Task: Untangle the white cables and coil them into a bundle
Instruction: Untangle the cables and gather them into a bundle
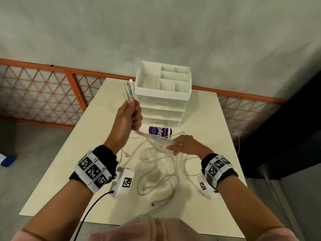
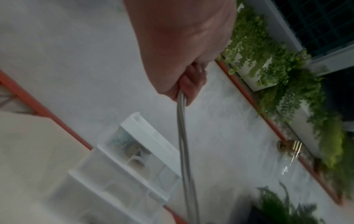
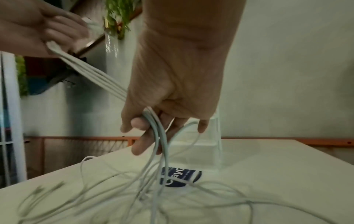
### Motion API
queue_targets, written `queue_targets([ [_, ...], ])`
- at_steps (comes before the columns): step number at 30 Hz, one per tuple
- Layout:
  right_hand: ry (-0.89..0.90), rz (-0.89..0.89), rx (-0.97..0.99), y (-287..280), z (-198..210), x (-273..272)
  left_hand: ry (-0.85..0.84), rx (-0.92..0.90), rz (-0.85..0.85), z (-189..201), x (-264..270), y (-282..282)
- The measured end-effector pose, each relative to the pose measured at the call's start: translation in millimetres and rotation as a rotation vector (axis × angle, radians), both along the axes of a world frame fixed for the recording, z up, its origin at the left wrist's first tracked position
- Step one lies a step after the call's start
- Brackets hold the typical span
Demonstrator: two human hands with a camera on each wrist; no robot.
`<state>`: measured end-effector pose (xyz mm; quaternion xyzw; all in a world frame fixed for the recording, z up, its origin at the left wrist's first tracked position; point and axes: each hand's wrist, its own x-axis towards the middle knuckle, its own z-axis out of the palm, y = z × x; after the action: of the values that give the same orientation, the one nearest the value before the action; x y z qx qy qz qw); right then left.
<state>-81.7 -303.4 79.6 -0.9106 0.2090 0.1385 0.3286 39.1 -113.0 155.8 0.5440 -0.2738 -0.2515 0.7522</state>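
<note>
Our left grip [image 1: 129,117] clamps the white cables [image 1: 152,137]; our right grip [image 1: 188,145] curls round them. Tugging could knot loops on the bench [image 1: 208,119]

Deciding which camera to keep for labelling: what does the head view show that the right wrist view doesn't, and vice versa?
Only the head view: the marker wristbands on both arms, the drawer organizer's open top compartments, and the table's near edge. Only the right wrist view: the right hand's palm side, with strands passing between thumb and fingers. Both: white cables stretched from the gripping left hand to the right, loose loops on the table, the purple can lying behind them.
</note>
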Motion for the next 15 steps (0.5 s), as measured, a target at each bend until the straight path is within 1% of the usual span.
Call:
queue_targets([
  [1, -0.045, -0.022, -0.011, -6, -1, -3, -0.025, 0.030, 0.047, -1, 1, 4],
  [2, -0.083, -0.029, -0.014, -9, 1, -4, -0.086, 0.076, 0.092, -4, 0, 7],
  [4, -0.138, -0.009, -0.003, -9, 13, -3, -0.338, 0.224, 0.140, -18, -1, 10],
  [5, -0.166, 0.011, -0.027, -8, 21, 0, -0.449, 0.327, 0.102, -23, -2, 9],
  [6, -0.191, 0.031, -0.078, -7, 28, 5, -0.503, 0.434, 0.038, -28, -3, 9],
  [7, -0.215, 0.068, -0.140, -5, 36, 9, -0.529, 0.517, -0.035, -34, -4, 7],
  [9, -0.239, 0.139, -0.232, -1, 51, 17, -0.526, 0.593, -0.144, -42, -8, 1],
  [11, -0.259, 0.185, -0.245, 4, 63, 22, -0.615, 0.657, -0.182, -44, -11, -3],
  [12, -0.274, 0.193, -0.228, 5, 66, 23, -0.626, 0.684, -0.187, -43, -11, -5],
  [13, -0.297, 0.188, -0.199, 4, 67, 24, -0.586, 0.662, -0.188, -42, -11, -5],
  [15, -0.342, 0.121, -0.071, -2, 62, 24, -0.482, 0.541, -0.136, -36, -9, -7],
])
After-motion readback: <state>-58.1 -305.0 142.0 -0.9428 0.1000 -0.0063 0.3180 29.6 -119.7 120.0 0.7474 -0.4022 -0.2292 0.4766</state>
